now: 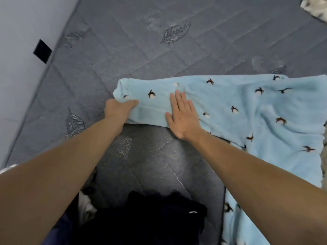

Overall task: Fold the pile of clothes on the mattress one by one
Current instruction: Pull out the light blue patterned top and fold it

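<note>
- Light-blue fleece garment [238,106], penguin print: spread across the mattress [141,50], trailing off toward its right edge.
- Sleeve [150,101]: long axis running leftward from the body, cuff at far left.
- Left hand [118,109]: gripping the cuff end, thumb on top, fingers tucked beneath.
- Right hand [180,115]: flat, fingers straight, pressing mid-sleeve.
- Likely next: sleeve folded rightward over the body, left hand nearer the free end.
- Dark clothes [150,218]: heaped at the near edge.

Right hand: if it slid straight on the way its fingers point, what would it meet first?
The right hand lies flat on the blue garment, fingers pointing away from the person. Going on, it would cross more of that garment, then its far edge and the bare mattress. Nothing else seems to lie in that line.
</note>
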`<move>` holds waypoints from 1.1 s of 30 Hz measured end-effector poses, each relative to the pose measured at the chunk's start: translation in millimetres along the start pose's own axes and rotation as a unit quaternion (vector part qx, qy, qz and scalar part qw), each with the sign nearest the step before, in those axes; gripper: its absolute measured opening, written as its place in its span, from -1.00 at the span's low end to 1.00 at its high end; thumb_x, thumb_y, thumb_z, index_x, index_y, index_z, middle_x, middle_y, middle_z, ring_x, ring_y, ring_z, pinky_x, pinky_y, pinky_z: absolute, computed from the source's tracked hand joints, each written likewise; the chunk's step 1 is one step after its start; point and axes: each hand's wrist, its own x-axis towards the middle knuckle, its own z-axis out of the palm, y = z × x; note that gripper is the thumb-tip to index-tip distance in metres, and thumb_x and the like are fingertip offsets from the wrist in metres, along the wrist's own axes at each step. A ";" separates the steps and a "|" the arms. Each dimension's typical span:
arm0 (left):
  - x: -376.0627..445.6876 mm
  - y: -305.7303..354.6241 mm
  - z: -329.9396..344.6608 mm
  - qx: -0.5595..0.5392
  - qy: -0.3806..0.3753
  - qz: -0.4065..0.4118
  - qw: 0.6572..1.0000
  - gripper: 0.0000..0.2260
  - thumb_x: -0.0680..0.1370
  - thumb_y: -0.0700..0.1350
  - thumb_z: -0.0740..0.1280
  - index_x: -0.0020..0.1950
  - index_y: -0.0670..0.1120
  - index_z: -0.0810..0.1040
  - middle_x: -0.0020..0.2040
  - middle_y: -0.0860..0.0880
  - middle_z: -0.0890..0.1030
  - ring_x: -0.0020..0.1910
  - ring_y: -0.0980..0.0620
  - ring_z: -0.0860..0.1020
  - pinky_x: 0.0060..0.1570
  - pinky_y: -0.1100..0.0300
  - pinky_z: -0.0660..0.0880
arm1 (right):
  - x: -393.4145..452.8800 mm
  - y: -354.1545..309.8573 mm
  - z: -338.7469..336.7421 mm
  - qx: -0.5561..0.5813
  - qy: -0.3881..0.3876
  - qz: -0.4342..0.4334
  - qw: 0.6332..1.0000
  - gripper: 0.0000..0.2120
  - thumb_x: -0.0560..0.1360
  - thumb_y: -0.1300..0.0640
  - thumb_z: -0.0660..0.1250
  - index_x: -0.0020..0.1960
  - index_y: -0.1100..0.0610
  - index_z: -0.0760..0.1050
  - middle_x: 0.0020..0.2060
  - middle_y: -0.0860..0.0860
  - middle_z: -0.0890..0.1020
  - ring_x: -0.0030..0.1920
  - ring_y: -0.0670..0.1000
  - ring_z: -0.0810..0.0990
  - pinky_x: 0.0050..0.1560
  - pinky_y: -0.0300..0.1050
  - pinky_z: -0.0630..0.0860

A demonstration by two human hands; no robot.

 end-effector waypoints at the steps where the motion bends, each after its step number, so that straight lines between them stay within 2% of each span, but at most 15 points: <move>1: -3.7 3.5 -0.1 -0.007 0.001 0.014 1.000 -0.43 0.42 0.04 0.62 0.34 -0.16 0.58 0.22 -0.11 0.66 0.14 -0.09 0.63 0.14 -0.01 0.62 | 3.8 -2.3 -3.5 0.004 -0.010 0.007 1.000 -0.31 0.72 -0.13 -0.03 0.70 0.11 -0.22 0.68 0.09 -0.23 0.67 0.07 -0.29 0.65 0.09 -0.26; 4: -22.8 22.4 8.8 0.056 0.032 0.129 0.990 -0.67 0.45 -0.01 0.54 0.16 -0.05 0.60 0.05 0.04 0.65 0.02 0.01 0.62 0.00 0.09 0.59 | 16.3 -10.9 -27.8 0.223 -0.020 0.077 0.971 -0.25 0.64 -0.06 0.26 0.70 0.11 0.02 0.69 0.06 0.01 0.68 0.05 -0.07 0.65 0.06 -0.09; 6: -46.2 36.2 22.4 0.086 0.048 0.203 0.974 -0.81 0.46 -0.01 0.49 -0.08 0.09 0.49 -0.13 0.16 0.58 -0.16 0.16 0.56 -0.21 0.20 0.48 | 18.2 -10.5 -44.8 0.531 0.009 0.146 0.835 -0.30 0.60 -0.05 0.37 0.65 0.11 0.23 0.61 0.01 0.30 0.58 -0.04 0.27 0.50 -0.12 0.25; 8: -70.0 44.2 45.1 0.092 0.027 0.264 0.960 -0.81 0.47 0.00 0.47 -0.10 0.09 0.46 -0.15 0.15 0.57 -0.18 0.18 0.55 -0.24 0.22 0.43 | 13.7 -7.0 -61.1 0.714 0.012 0.175 0.678 -0.31 0.53 -0.20 0.36 0.57 0.09 0.38 0.49 -0.04 0.48 0.44 -0.11 0.46 0.28 -0.25 0.39; 11: -99.4 45.2 84.9 0.121 -0.081 0.353 0.924 -0.72 0.49 0.00 0.48 0.16 0.00 0.58 0.07 0.03 0.62 0.03 0.09 0.57 0.02 0.21 0.48 | 4.3 8.5 -72.7 0.790 -0.009 0.184 0.586 -0.35 0.54 -0.28 0.33 0.39 0.20 0.56 0.30 0.16 0.65 0.30 0.09 0.64 0.37 0.03 0.53; 13: -114.8 42.7 102.1 0.112 -0.187 0.355 0.909 -0.68 0.53 0.00 0.44 0.27 0.01 0.58 0.17 0.01 0.61 0.10 0.18 0.56 0.13 0.27 0.48 | -3.0 21.0 -77.3 0.753 0.022 0.220 0.619 -0.54 0.59 -0.08 0.39 0.26 0.29 0.61 0.14 0.28 0.70 0.15 0.21 0.71 0.29 0.21 0.61; 15: -121.2 36.1 111.3 0.104 -0.211 0.370 0.898 -0.77 0.59 -0.08 0.39 0.25 0.00 0.61 0.19 0.01 0.63 0.15 0.16 0.57 0.24 0.14 0.50 | -10.4 39.4 -78.5 0.646 0.084 0.254 0.715 -0.74 0.60 0.14 0.39 0.22 0.26 0.59 0.04 0.21 0.72 0.06 0.19 0.72 0.20 0.25 0.64; 18: -123.2 29.3 117.8 0.170 -0.063 0.409 0.894 -0.68 0.61 -0.15 0.35 0.37 -0.05 0.57 0.31 0.00 0.56 0.29 -0.02 0.49 0.32 -0.11 0.44 | -21.9 63.2 -76.9 0.407 0.168 0.195 0.876 -0.46 0.57 0.28 0.30 0.54 0.14 0.33 0.20 0.06 0.58 0.20 0.05 0.56 0.37 -0.02 0.47; 20: -119.3 29.6 122.7 0.194 0.035 0.318 0.927 -0.52 0.59 -0.02 0.37 0.50 -0.03 0.42 0.41 -0.06 0.44 0.38 -0.11 0.39 0.35 -0.14 0.39 | -25.1 73.1 -73.4 0.183 0.264 0.103 0.941 -0.28 0.51 0.32 0.24 0.65 0.18 0.15 0.52 0.17 0.36 0.46 0.14 0.37 0.48 -0.03 0.29; 21: -116.6 30.3 126.6 0.181 0.047 0.224 0.956 -0.42 0.57 0.07 0.40 0.55 -0.05 0.35 0.44 -0.10 0.39 0.42 -0.15 0.35 0.36 -0.15 0.36 | -25.2 76.2 -70.6 0.092 0.285 0.043 0.953 -0.28 0.51 0.31 0.22 0.65 0.20 0.14 0.60 0.18 0.25 0.53 0.17 0.30 0.53 0.02 0.23; 23: -112.1 29.0 134.5 0.125 0.022 0.073 0.989 -0.27 0.50 0.21 0.46 0.53 -0.15 0.36 0.42 -0.18 0.40 0.43 -0.21 0.37 0.37 -0.12 0.39 | -25.5 81.9 -57.2 -0.003 0.208 -0.072 0.975 -0.39 0.66 0.14 0.14 0.67 0.20 0.10 0.66 0.13 0.14 0.64 0.13 0.14 0.63 0.10 0.07; 25: -108.8 25.3 139.8 0.056 -0.021 0.045 0.997 -0.30 0.43 0.20 0.53 0.41 -0.20 0.49 0.31 -0.17 0.55 0.31 -0.18 0.53 0.29 -0.10 0.52 | -30.2 89.2 -42.2 -0.053 0.066 -0.075 0.994 -0.38 0.74 -0.11 -0.06 0.70 0.14 -0.05 0.70 0.04 -0.04 0.69 0.04 -0.13 0.66 0.11 -0.13; 28: -111.0 22.7 144.2 -0.008 -0.039 0.059 0.997 -0.45 0.46 0.02 0.58 0.35 -0.19 0.56 0.22 -0.13 0.66 0.16 -0.12 0.65 0.18 -0.10 0.62 | -34.6 101.8 -35.7 -0.047 0.016 -0.052 0.997 -0.34 0.73 -0.20 -0.13 0.71 0.10 -0.18 0.69 -0.01 -0.18 0.67 -0.01 -0.28 0.65 0.11 -0.22; 31: -123.9 30.5 146.3 0.013 0.003 0.124 0.992 -0.54 0.47 0.01 0.57 0.28 -0.16 0.59 0.15 -0.07 0.67 0.11 -0.07 0.66 0.05 0.03 0.64 | -31.6 95.3 -58.4 0.113 -0.023 -0.016 0.993 -0.34 0.73 -0.21 -0.06 0.71 0.07 -0.11 0.70 -0.01 -0.13 0.67 0.00 -0.23 0.65 0.13 -0.21; 33: -148.6 43.4 154.9 0.019 0.020 0.192 0.981 -0.60 0.45 0.08 0.57 0.17 -0.04 0.56 0.04 0.07 0.66 0.01 0.08 0.66 -0.16 0.30 0.57 | -37.5 88.3 -85.2 0.385 -0.040 0.071 0.919 -0.33 0.68 -0.27 0.08 0.68 0.02 0.10 0.68 0.02 0.12 0.67 0.05 0.03 0.65 0.13 -0.04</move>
